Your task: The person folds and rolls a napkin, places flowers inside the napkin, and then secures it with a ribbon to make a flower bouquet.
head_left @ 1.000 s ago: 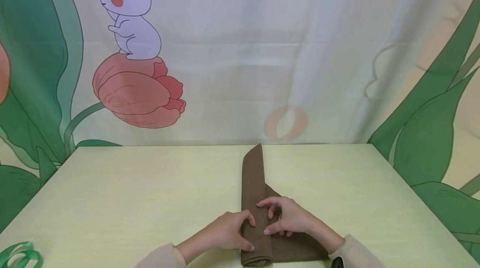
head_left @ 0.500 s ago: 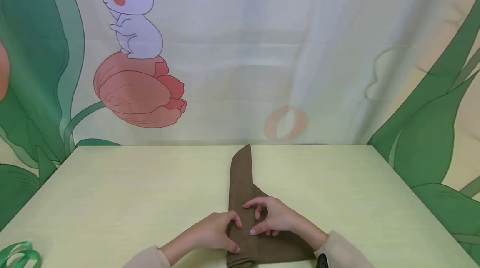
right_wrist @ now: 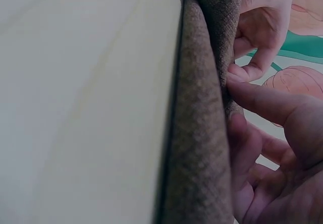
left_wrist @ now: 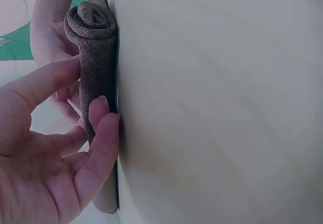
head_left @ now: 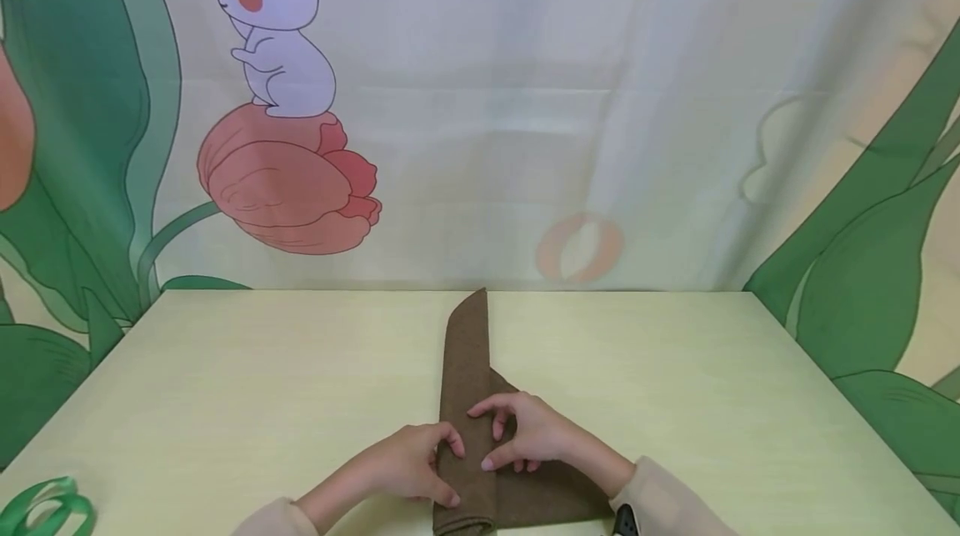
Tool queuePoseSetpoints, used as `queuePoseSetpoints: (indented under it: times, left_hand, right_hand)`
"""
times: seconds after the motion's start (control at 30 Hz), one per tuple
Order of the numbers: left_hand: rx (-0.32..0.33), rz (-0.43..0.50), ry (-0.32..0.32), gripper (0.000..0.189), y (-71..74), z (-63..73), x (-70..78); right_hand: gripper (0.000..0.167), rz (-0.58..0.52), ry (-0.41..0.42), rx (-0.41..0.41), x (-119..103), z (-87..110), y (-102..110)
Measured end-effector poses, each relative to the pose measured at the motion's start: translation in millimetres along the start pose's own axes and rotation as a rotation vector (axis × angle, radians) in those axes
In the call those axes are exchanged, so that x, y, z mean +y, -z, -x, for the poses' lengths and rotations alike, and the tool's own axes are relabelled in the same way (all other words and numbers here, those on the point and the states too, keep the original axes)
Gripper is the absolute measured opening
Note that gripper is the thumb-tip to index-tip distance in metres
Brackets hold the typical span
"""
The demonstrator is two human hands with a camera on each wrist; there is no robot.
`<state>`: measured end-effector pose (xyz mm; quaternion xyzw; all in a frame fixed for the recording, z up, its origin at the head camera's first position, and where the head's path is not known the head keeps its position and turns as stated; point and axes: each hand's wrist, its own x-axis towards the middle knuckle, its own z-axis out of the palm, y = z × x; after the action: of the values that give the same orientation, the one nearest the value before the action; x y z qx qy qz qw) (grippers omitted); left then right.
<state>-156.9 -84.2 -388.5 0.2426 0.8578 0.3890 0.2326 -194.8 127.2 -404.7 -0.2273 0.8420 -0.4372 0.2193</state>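
Observation:
A brown cloth (head_left: pixel 465 378), partly rolled, lies lengthwise on the table. Its spiral end (left_wrist: pixel 92 24) shows in the left wrist view, and a flat flap (head_left: pixel 551 494) spreads to the right of the roll. My left hand (head_left: pixel 412 461) grips the roll from its left side near the front, thumb and curled fingers on the fabric. From the right, my right hand (head_left: pixel 528 432) holds the roll slightly farther back, index finger and thumb on its top and the other fingers curled in. In the right wrist view, the thumb and fingertips (right_wrist: pixel 239 128) press against the cloth.
A looped green ribbon (head_left: pixel 81 506) lies at the table's front left corner. The pale table (head_left: pixel 262 369) ends at a printed curtain (head_left: pixel 465 186) with a rabbit and flower drawing. A dark device (head_left: pixel 625 521) sits at the right cuff.
Both hands and the brown cloth have slid left across the table together, keeping their hold. The head view has turned slightly, so the background appears shifted right.

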Motion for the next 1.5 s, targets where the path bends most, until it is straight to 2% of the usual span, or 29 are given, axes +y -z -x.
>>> queuePoseSetpoints:
  times: [0.23,0.5,0.77,0.93,1.13,1.3,1.5]
  left_hand:
    - [0.017,-0.018,0.001,0.036,-2.2,-7.1,3.3]
    - [0.058,-0.018,-0.003,0.032,-6.2,-8.5,6.9]
    - [0.162,-0.164,-0.054,0.032,-11.2,-12.3,22.5]
    - [0.176,-0.213,-0.049,0.037,-14.9,-16.4,35.3]
    - [0.22,-0.341,-0.033,0.041,-21.9,-22.3,51.5]
    - [0.24,-0.365,-0.089,0.046,-29.0,-28.2,60.3]
    - [0.22,-0.31,-0.153,0.05,-37.9,-35.8,66.3]
  right_hand:
    - [0.052,0.008,-0.016,0.014,3.7,1.4,5.2]
    - [0.055,-0.017,-0.011,0.017,5.1,7.4,6.7]
    - [0.056,-0.096,-0.019,0.029,12.0,18.6,16.0]
    - [0.055,-0.131,-0.015,0.034,18.9,25.8,23.5]
    - [0.055,-0.157,-0.013,0.055,23.7,33.5,31.4]
    - [0.054,-0.187,-0.025,0.09,25.3,39.9,38.9]
    - [0.052,-0.236,-0.015,0.112,29.7,45.9,44.8]
